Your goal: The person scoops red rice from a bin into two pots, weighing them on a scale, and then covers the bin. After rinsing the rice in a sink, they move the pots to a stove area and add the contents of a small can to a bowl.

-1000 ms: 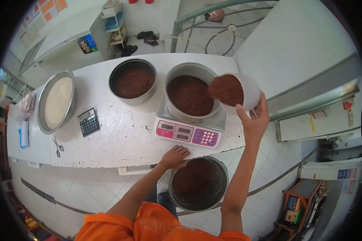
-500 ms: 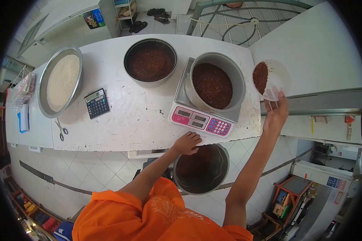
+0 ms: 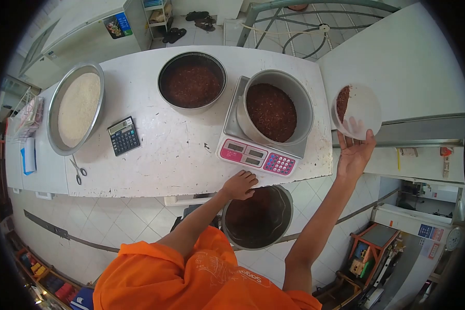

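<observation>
The white table carries the pink scale with its pot of red grain, and my left hand rests loosely bent on the near edge, gripping nothing. My right hand cups the tilted white bowl from below, out past the table's right end, with a little grain clinging inside. I reckon that fingertip hold could slip, or the tilt could spill grain onto the floor tiles.

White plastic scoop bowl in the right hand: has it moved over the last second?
Yes. The white plastic bowl has swung right, away from the grey metal pot on the pink scale.
</observation>
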Tool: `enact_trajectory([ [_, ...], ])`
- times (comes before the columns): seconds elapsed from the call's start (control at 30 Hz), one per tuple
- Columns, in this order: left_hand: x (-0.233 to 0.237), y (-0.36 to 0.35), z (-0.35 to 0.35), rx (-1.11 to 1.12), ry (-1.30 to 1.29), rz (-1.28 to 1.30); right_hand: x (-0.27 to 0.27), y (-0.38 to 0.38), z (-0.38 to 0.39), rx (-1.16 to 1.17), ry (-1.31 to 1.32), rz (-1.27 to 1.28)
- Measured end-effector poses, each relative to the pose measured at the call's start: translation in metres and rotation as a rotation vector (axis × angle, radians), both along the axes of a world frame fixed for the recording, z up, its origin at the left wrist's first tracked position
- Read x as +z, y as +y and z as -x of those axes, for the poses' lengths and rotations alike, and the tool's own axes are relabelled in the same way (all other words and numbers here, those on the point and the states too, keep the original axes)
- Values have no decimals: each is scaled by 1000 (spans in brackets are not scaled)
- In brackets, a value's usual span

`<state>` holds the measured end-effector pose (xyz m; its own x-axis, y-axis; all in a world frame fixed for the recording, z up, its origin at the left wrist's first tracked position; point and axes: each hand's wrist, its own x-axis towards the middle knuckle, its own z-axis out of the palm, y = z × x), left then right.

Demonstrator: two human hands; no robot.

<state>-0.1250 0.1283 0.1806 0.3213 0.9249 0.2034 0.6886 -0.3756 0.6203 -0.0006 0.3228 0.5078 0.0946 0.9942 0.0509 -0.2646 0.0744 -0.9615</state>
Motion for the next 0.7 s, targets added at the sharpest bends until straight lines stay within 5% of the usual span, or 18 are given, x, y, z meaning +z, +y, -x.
enact_trajectory([
  [0.2, -3, -1, -1, 3, -44, -6, -10, -41, -42, -136, 44, -6],
  [0.47, -3, 0, -3, 2, 13, -20, -85, -195, -172, -641, -1078, -40],
  [0.5, -2, 1, -5, -9, 22, -21, -90, -215, -183, -651, -1069, -32],
  [0.57, 1, 0, -4, -7, 62, 2, -102, -249, -199, -442, -1535, -35],
  [0.7, -7, -1, -8, -4, -1, -60, -109, -305, -226, -472, -1549, 92],
])
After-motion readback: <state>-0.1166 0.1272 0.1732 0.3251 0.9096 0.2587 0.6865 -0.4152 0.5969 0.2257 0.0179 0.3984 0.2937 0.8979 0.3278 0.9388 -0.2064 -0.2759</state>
